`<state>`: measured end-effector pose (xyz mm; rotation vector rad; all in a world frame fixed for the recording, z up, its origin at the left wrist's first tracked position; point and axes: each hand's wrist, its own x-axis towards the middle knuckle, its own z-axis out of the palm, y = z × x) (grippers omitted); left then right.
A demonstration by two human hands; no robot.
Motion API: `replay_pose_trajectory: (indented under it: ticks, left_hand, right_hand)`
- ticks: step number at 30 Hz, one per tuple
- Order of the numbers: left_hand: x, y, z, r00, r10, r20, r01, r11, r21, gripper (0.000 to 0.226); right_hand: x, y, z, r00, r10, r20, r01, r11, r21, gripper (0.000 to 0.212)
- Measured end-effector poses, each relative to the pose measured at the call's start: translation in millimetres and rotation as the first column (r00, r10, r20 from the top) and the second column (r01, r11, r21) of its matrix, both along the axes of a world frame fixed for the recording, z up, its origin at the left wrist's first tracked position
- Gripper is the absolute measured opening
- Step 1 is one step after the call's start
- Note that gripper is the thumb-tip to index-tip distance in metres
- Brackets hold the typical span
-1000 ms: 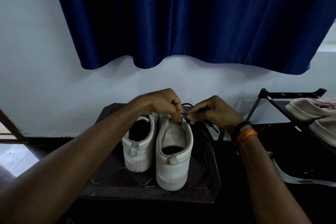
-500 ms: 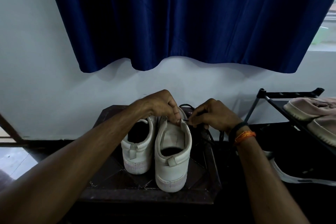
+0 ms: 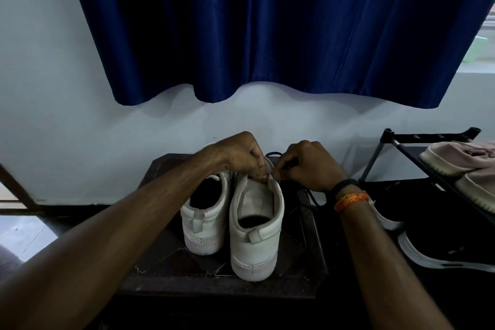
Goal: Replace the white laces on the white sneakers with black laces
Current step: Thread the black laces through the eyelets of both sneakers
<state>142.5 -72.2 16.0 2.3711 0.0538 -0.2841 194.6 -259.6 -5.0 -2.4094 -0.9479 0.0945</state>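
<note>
Dark blue curtain [image 3: 281, 27] hangs over the pale wall, and below it sits a dark tiled stool [image 3: 166, 260], which I take as my landmark. On its top stand the two white sneakers, heels toward me: the left sneaker [image 3: 205, 220] nearer the stool's far left, the right sneaker [image 3: 255, 233] beside it, touching or nearly so. My left hand [image 3: 235, 154] has its fingers curled over the right sneaker's upper edge, pinching at the eyelet flap. My right hand [image 3: 308, 165] is curled as well, pinching the black lace [image 3: 312, 197], whose slack trails over the stool's right side. Right of the stool stands a black shoe rack [image 3: 417, 153] with pinkish shoes [image 3: 463, 161]. I judge I am feeding the lace tip through an upper eyelet; the tip and eyelet are hidden behind my fingers. The risks as I see them: the tip may miss or fray in this dim light, a hard pull could tip the shoe off the stool, or the loose slack could snag the stool's corner.
</note>
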Motion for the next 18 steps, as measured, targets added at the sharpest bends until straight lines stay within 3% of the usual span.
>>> replay_pose_trajectory:
  ticks: [5,10,18]
  left_hand:
    - [0.8,-1.6,-1.2,1.0,0.011,-0.002,-0.011,1.0,0.018,0.01]
    - [2.7,-2.8,-2.0,0.999,0.049,-0.018,-0.048,0.998,0.048,0.012]
    - [8.3,-8.9,-3.8,0.997,0.078,-0.026,-0.074,0.988,0.136,0.012]
  right_hand:
    - [-2.0,-0.1,-1.2,0.986,-0.096,-0.134,0.107,0.991,0.078,0.017]
    - [-3.5,0.5,2.7,0.972,-0.107,-0.21,0.122,0.991,0.059,0.016]
    - [-3.3,-0.1,2.4,0.981,-0.073,-0.182,0.082,0.996,0.042,0.018]
